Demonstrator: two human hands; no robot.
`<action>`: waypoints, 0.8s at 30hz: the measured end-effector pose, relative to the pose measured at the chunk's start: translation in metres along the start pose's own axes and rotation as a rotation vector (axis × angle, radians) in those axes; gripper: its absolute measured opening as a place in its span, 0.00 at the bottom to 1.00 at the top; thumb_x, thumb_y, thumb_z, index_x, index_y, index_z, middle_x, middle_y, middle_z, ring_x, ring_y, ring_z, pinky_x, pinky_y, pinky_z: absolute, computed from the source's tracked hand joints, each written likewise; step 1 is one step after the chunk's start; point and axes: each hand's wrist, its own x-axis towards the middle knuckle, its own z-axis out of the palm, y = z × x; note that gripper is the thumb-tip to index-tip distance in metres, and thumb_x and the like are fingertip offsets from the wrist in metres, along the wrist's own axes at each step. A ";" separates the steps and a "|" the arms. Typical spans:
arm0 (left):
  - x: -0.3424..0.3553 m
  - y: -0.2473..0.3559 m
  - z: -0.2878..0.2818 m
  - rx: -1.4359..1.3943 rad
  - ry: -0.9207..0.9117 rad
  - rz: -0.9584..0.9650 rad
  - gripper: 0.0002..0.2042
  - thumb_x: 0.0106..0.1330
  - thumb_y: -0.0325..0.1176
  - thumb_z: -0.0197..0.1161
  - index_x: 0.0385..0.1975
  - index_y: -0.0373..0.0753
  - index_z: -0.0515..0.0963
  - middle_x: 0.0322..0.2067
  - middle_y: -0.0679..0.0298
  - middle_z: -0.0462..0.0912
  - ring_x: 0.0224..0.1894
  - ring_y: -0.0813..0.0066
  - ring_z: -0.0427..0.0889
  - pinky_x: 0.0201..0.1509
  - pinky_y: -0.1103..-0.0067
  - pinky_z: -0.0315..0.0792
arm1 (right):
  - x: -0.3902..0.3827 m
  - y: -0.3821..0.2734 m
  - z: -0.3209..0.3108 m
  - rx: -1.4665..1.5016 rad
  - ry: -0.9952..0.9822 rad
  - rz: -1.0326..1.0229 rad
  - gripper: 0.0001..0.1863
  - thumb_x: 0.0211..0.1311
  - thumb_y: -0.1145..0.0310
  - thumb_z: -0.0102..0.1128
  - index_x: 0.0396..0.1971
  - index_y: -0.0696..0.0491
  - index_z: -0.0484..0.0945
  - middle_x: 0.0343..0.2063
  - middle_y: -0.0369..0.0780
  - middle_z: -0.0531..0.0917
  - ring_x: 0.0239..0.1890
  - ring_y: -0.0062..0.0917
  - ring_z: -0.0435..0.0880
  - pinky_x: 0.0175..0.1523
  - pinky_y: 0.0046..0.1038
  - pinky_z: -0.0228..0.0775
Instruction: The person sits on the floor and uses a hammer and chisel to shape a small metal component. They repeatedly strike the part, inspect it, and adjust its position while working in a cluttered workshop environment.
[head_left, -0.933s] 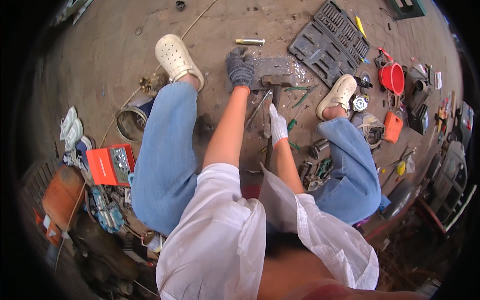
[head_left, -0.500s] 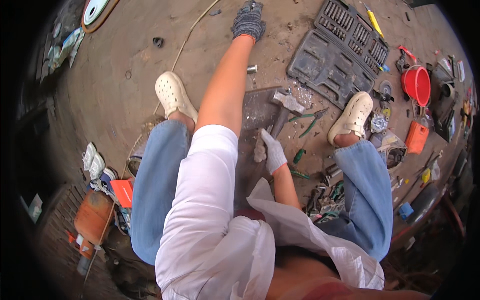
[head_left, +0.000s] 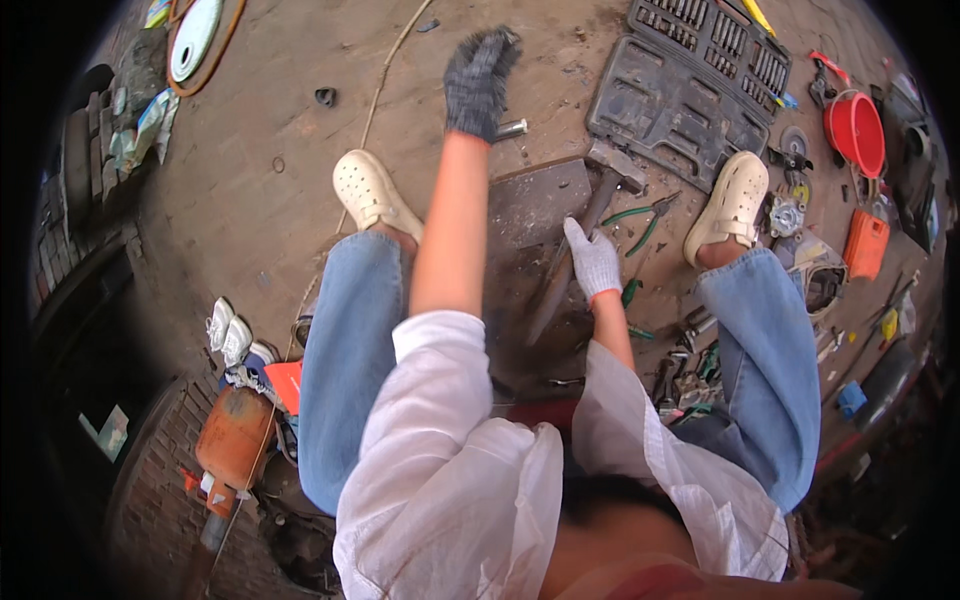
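My left hand (head_left: 480,80), in a dark grey glove, reaches over the floor with its fingers curled; what they hold, if anything, is hidden and blurred. Just right of it lies a small silver cylinder (head_left: 512,130). My right hand (head_left: 593,258), in a white glove, grips the handle of a hammer (head_left: 618,168), whose head is on or just over the far end of a dark metal plate (head_left: 530,205). Green-handled pliers (head_left: 655,208) lie right of the hammer, and an open black socket case (head_left: 660,110) lies beyond them.
My feet in cream clogs (head_left: 365,185) flank the plate. A cord (head_left: 375,95) crosses the floor at left. On the right are a red bowl (head_left: 850,135), an orange case (head_left: 862,240) and scattered metal parts. At lower left stand an orange tank (head_left: 232,435) and white shoes (head_left: 230,335).
My left hand went from the plate to farther forward, then came back slightly. My right hand stays on the hammer. The view has shifted, bringing more floor into the upper left.
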 end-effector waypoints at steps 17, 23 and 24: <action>-0.336 0.136 0.111 -0.362 -0.092 -0.206 0.10 0.58 0.28 0.55 0.39 0.33 0.72 0.38 0.58 0.75 0.40 0.69 0.74 0.45 0.77 0.70 | -0.213 -0.070 -0.069 0.397 -0.086 -0.989 0.16 0.46 0.73 0.60 0.38 0.58 0.73 0.32 0.36 0.75 0.31 0.16 0.74 0.37 0.18 0.67; -0.406 0.172 0.128 -0.142 -0.135 -0.178 0.10 0.58 0.27 0.55 0.39 0.34 0.72 0.33 0.65 0.76 0.35 0.79 0.74 0.38 0.84 0.69 | -0.286 -0.056 -0.097 0.429 -0.308 -0.903 0.12 0.52 0.67 0.54 0.32 0.60 0.73 0.20 0.37 0.76 0.24 0.16 0.75 0.31 0.18 0.68; -0.418 0.178 0.131 -0.060 -0.122 -0.163 0.09 0.58 0.27 0.55 0.38 0.34 0.72 0.32 0.65 0.76 0.34 0.79 0.74 0.37 0.85 0.69 | -0.299 -0.056 -0.104 0.364 -0.330 -0.856 0.12 0.53 0.66 0.53 0.32 0.60 0.73 0.20 0.37 0.76 0.22 0.17 0.75 0.30 0.18 0.68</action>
